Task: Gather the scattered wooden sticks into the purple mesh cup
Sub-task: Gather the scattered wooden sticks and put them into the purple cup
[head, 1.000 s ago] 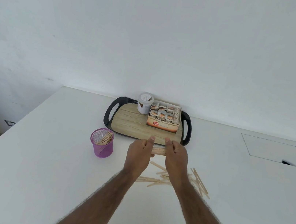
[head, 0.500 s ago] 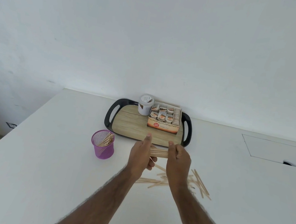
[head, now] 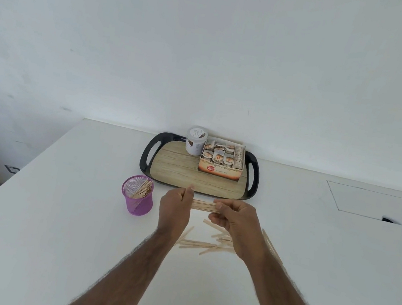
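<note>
Left hand (head: 175, 208) and right hand (head: 235, 222) grip a bundle of wooden sticks (head: 203, 205), its ends hidden in both fists.

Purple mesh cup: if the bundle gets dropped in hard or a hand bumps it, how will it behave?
The purple mesh cup looks light, being open mesh, so a bump would probably slide it on the smooth white table. The sticks inside lean right, past the rim, so it may tip that way. Steadying it seems wise.
</note>
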Action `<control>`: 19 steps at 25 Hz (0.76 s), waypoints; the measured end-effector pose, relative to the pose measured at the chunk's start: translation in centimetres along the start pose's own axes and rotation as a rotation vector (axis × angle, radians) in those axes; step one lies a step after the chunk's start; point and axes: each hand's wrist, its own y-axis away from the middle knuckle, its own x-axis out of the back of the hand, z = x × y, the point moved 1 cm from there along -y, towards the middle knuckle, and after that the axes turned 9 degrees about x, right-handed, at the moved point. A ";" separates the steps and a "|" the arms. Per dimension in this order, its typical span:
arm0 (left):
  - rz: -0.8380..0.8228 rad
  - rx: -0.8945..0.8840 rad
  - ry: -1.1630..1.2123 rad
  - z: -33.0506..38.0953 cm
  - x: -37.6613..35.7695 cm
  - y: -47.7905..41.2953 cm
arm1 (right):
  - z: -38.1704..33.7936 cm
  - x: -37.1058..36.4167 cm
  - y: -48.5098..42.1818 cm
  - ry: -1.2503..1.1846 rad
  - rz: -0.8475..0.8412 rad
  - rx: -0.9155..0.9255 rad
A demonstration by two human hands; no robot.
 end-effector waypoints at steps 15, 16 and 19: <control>-0.083 0.105 0.184 -6.7 2.5 0.1 | -1.9 -2.6 -0.9 0.383 -0.050 0.181; -0.083 0.044 0.005 -8.6 3.1 0.1 | -2.2 -2.9 -1.2 0.413 -0.053 0.186; -0.157 -0.081 -0.537 -14.3 4.2 0.3 | -2.9 -4.8 -2.3 0.515 -0.073 0.221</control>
